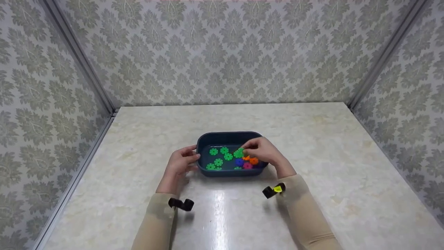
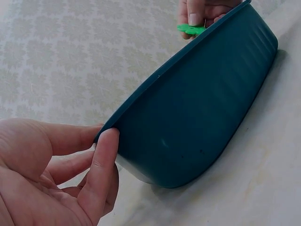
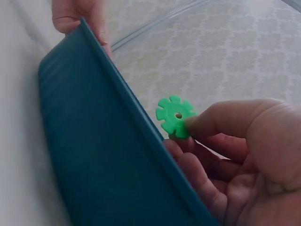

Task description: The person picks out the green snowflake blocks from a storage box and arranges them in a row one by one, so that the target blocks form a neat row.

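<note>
A dark teal plastic basin (image 1: 230, 173) stands on the table. My left hand (image 1: 179, 162) holds its left end, with fingertips at the rim in the left wrist view. Over the basin's right part, my right hand (image 1: 265, 152) pinches a green notched plastic disc (image 3: 175, 117) between thumb and fingers. That disc has a small hole in its centre and is held up near the rim. Several more green discs (image 1: 218, 162) lie spread in the basin's left and middle. To the right, below my right hand, are orange (image 1: 254, 161), pink (image 1: 247, 166) and blue (image 1: 239, 162) discs.
The pale marbled table (image 1: 138, 139) reaches back to a patterned wall (image 1: 222, 52). More patterned panels with grey metal frame bars (image 1: 81, 59) border both sides. A small black camera is strapped to each sleeved wrist.
</note>
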A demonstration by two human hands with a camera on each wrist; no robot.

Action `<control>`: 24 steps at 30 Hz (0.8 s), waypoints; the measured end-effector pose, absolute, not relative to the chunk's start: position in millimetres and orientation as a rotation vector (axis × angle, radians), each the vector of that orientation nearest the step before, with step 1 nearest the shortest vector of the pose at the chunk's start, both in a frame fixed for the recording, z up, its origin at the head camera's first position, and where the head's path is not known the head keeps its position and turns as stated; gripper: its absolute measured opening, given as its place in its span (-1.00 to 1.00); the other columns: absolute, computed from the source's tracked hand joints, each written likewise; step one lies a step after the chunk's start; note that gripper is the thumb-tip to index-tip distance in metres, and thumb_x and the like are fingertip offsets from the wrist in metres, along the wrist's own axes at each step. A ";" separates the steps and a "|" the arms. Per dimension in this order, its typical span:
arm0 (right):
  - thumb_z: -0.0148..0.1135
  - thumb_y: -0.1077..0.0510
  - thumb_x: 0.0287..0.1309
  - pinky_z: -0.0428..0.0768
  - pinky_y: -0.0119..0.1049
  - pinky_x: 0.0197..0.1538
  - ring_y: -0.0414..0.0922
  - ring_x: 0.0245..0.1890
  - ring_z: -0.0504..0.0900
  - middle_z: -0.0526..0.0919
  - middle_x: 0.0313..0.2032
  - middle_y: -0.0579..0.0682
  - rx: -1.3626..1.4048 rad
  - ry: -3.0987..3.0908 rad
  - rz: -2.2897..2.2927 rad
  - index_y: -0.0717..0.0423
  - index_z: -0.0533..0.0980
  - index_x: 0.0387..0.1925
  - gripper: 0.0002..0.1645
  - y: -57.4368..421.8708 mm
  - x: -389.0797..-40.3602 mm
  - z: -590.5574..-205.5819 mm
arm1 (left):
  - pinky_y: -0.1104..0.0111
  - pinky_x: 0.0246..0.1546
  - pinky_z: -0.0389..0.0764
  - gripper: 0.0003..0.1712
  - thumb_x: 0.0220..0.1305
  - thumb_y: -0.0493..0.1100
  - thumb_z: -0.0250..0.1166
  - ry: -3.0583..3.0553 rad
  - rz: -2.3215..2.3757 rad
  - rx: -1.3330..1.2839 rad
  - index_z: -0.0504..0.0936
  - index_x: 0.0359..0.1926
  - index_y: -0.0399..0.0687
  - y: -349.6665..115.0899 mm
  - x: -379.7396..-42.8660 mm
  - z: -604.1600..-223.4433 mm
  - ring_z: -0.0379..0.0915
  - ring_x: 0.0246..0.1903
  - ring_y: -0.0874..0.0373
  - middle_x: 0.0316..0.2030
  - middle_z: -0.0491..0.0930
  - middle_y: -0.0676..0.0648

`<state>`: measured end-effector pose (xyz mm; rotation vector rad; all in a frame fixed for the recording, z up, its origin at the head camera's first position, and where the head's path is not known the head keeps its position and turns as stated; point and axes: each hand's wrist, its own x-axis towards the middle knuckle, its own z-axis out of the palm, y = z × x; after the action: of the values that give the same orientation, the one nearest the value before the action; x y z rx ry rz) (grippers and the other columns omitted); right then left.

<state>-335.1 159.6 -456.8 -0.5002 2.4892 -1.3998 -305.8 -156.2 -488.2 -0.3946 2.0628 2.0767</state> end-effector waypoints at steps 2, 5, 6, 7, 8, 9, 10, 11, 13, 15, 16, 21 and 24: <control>0.31 0.17 0.29 0.72 -0.21 -0.08 -0.06 -0.23 0.69 0.74 -0.15 0.02 -0.452 2.478 -1.459 0.09 0.74 -0.02 -0.74 163.7 -335.7 -455.3 | 0.41 -0.44 0.69 -0.41 0.37 -0.34 0.34 2.057 2.083 -0.400 0.52 0.40 -0.08 -155.4 -305.7 -487.5 0.56 -0.26 0.18 0.03 0.47 -0.13; 0.29 0.20 0.32 0.74 -0.05 -0.03 0.09 -0.18 0.69 0.73 -0.13 0.09 -0.424 2.457 -1.533 0.15 0.69 0.08 -0.67 170.4 -336.6 -454.0 | 0.41 -0.44 0.68 -0.42 0.37 -0.34 0.35 2.057 2.087 -0.410 0.53 0.38 -0.08 -155.0 -305.5 -487.6 0.55 -0.27 0.18 0.01 0.47 -0.12; 0.29 0.21 0.32 0.73 -0.01 -0.01 0.12 -0.15 0.69 0.73 -0.13 0.12 -0.417 2.451 -1.553 0.18 0.68 0.10 -0.65 172.7 -336.8 -453.6 | 0.41 -0.44 0.68 -0.42 0.36 -0.34 0.35 2.058 2.087 -0.414 0.54 0.38 -0.07 -154.9 -305.5 -487.7 0.55 -0.28 0.18 0.01 0.47 -0.12; 0.28 0.22 0.32 0.72 0.02 0.00 0.15 -0.14 0.69 0.74 -0.11 0.15 -0.414 2.449 -1.569 0.21 0.66 0.12 -0.64 175.1 -336.7 -452.9 | 0.40 -0.43 0.68 -0.42 0.37 -0.34 0.35 2.053 2.090 -0.412 0.53 0.38 -0.07 -154.9 -305.5 -488.0 0.55 -0.27 0.17 0.01 0.47 -0.12; 0.28 0.22 0.31 0.72 0.01 -0.01 0.15 -0.15 0.68 0.74 -0.10 0.16 -0.407 2.452 -1.581 0.23 0.65 0.13 -0.62 177.5 -336.7 -452.3 | 0.39 -0.42 0.69 -0.42 0.37 -0.34 0.35 2.055 2.092 -0.412 0.53 0.39 -0.07 -155.1 -305.3 -488.2 0.56 -0.27 0.17 0.01 0.47 -0.13; 0.27 0.22 0.31 0.71 -0.02 -0.04 0.11 -0.18 0.68 0.74 -0.08 0.16 -0.403 2.455 -1.591 0.24 0.65 0.14 -0.61 179.8 -337.0 -452.0 | 0.38 -0.40 0.69 -0.42 0.36 -0.34 0.35 2.058 2.092 -0.412 0.53 0.38 -0.07 -155.1 -305.0 -487.9 0.56 -0.26 0.16 0.01 0.48 -0.13; 0.28 0.23 0.29 0.71 -0.06 -0.05 0.06 -0.20 0.69 0.74 -0.07 0.15 -0.393 2.453 -1.606 0.25 0.64 0.14 -0.59 182.1 -337.0 -451.6 | 0.37 -0.39 0.69 -0.41 0.36 -0.34 0.35 2.060 2.092 -0.410 0.53 0.39 -0.07 -155.2 -304.5 -488.2 0.57 -0.25 0.16 0.02 0.48 -0.13; 0.29 0.23 0.28 0.71 -0.10 -0.07 0.00 -0.23 0.68 0.73 -0.06 0.14 -0.381 2.451 -1.620 0.25 0.64 0.14 -0.59 184.4 -336.9 -451.4 | 0.36 -0.38 0.69 -0.41 0.36 -0.33 0.36 2.062 2.093 -0.412 0.53 0.39 -0.07 -155.1 -304.0 -488.3 0.58 -0.24 0.15 0.02 0.48 -0.13; 0.32 0.24 0.25 0.70 -0.18 -0.11 -0.13 -0.27 0.67 0.73 -0.04 0.10 -0.370 2.446 -1.646 0.25 0.64 0.15 -0.57 188.8 -337.2 -450.7 | 0.35 -0.35 0.70 -0.41 0.36 -0.33 0.35 2.066 2.088 -0.403 0.52 0.39 -0.07 -155.0 -303.4 -488.2 0.59 -0.21 0.15 0.03 0.48 -0.13; 0.34 0.24 0.25 0.70 -0.24 -0.12 -0.21 -0.29 0.66 0.72 -0.03 0.09 -0.357 2.441 -1.672 0.23 0.64 0.14 -0.58 193.0 -338.3 -449.7 | 0.35 -0.35 0.70 -0.41 0.36 -0.33 0.35 2.070 2.083 -0.407 0.52 0.39 -0.06 -154.6 -303.8 -487.7 0.59 -0.20 0.15 0.04 0.48 -0.13; 0.36 0.24 0.24 0.70 -0.25 -0.11 -0.21 -0.28 0.66 0.72 -0.02 0.08 -0.349 2.443 -1.680 0.22 0.65 0.14 -0.58 195.0 -338.8 -449.4 | 0.36 -0.36 0.70 -0.41 0.36 -0.33 0.35 2.070 2.082 -0.408 0.52 0.39 -0.07 -154.7 -303.9 -487.5 0.59 -0.20 0.15 0.05 0.48 -0.13; 0.39 0.22 0.24 0.69 -0.31 -0.08 -0.17 -0.22 0.66 0.72 -0.01 0.11 -0.293 2.470 -1.721 0.18 0.66 0.15 -0.57 206.2 -342.2 -450.0 | 0.36 -0.36 0.70 -0.40 0.37 -0.33 0.35 2.062 2.076 -0.409 0.50 0.41 -0.08 -155.4 -304.5 -487.1 0.56 -0.22 0.16 0.07 0.47 -0.14; 0.37 0.24 0.26 0.68 -0.36 -0.04 -0.18 -0.18 0.65 0.71 -0.07 0.08 -0.230 2.482 -1.757 0.21 0.62 0.20 -0.53 212.9 -344.7 -450.5 | 0.36 -0.36 0.70 -0.41 0.36 -0.33 0.35 2.055 2.075 -0.426 0.52 0.39 -0.06 -155.4 -305.2 -486.9 0.55 -0.23 0.15 0.06 0.48 -0.14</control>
<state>-344.7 212.9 -450.5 -0.2302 2.4821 -1.7568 -305.2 -155.4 -486.9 -0.4261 2.0551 2.0753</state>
